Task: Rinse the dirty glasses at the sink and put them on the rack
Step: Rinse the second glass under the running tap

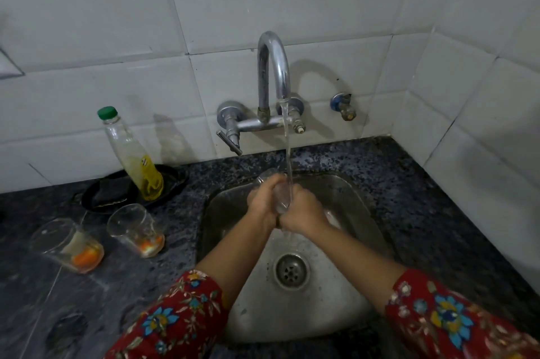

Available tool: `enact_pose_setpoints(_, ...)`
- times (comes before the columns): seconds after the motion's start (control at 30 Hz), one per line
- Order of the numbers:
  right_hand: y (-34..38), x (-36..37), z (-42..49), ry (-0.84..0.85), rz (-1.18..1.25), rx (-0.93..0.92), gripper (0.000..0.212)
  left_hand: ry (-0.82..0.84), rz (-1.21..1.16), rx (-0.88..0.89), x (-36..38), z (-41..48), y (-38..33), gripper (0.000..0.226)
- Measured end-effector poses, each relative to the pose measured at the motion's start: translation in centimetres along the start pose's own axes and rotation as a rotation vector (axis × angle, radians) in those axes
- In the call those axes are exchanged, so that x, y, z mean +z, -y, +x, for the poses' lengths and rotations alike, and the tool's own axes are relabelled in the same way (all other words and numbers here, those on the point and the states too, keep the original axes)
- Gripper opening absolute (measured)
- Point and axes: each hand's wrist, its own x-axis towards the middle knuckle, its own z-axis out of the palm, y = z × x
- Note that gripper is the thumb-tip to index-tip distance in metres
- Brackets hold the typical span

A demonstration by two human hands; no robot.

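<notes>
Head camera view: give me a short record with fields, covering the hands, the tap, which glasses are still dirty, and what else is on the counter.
hands: left hand and right hand both grip one clear glass over the sink
tap: tap running, stream falls onto the held glass
dirty glasses: left glass and right glass on the counter, orange residue in each
other: green-capped bottle on a black dish
rack: not in view

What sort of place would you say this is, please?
Most likely a home kitchen: a steel sink set in a dark granite counter, a wall-mounted tap running, and a dish-soap bottle.
</notes>
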Motion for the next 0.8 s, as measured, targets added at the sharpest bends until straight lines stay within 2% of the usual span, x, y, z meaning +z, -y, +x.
enact_pose_setpoints(0.03,0.1,0.6,-0.3,-0.109,-0.075,-0.042,0.045,-0.03,0.037,0.02,0.1,0.3,-0.3,0.049)
enact_pose_setpoints(0.07,0.0,0.5,-0.4,-0.109,-0.042,-0.06,0.043,-0.004,0.063,0.009,0.0,0.6,-0.6,0.051)
enact_pose_setpoints(0.13,-0.2,-1.0,-0.3,0.134,0.264,-0.038,0.028,0.21,0.072,-0.054,-0.7,0.3,-1.4,0.04)
enact_pose_setpoints(0.2,-1.3,-2.6,-0.5,0.517,0.562,0.003,0.008,0.485,-0.044,-0.036,-1.8,-0.2,-1.3,0.038)
enact_pose_setpoints(0.27,-2.9,-3.8,-0.9,0.748,0.735,0.004,0.016,0.648,-0.086,0.008,-2.1,-1.2,-0.8,0.045)
enact_pose_setpoints(0.37,-4.9,-4.3,-1.6,0.906,0.841,0.045,0.033,0.694,-0.058,0.011,-1.5,-1.8,0.0,0.046)
enact_pose_setpoints(0.4,-5.0,-4.0,-1.8,0.88,0.835,0.056,0.031,0.646,-0.018,0.014,-1.1,-1.8,0.1,0.039)
enact_pose_setpoints(0.43,-4.9,-3.5,-1.9,0.783,0.802,0.057,0.026,0.566,0.044,0.029,-0.6,-1.7,0.2,0.035)
enact_pose_setpoints(0.5,-4.3,-2.6,-1.9,0.494,0.73,0.023,0.021,0.408,0.164,0.088,0.3,-1.7,0.1,0.044)
enact_pose_setpoints(0.53,-4.2,-2.3,-1.9,0.425,0.741,0.006,0.022,0.364,0.217,0.107,0.4,-1.6,0.0,0.051)
enact_pose_setpoints(0.6,-4.1,-2.3,-2.1,0.525,0.842,-0.003,0.023,0.425,0.247,0.123,0.1,-1.8,-0.4,0.05)
enact_pose_setpoints(0.67,-4.3,-2.9,-2.6,0.664,0.947,0.005,0.026,0.591,0.175,0.076,-0.5,-2.3,-0.9,0.051)
enact_pose_setpoints(0.73,-4.1,-2.9,-2.8,0.67,0.994,-0.035,0.028,0.684,0.162,0.088,-0.9,-2.7,-0.8,0.058)
enact_pose_setpoints(0.8,-3.7,-2.4,-2.9,0.607,1.026,-0.084,0.03,0.616,0.274,0.132,-1.2,-3.1,0.0,0.054)
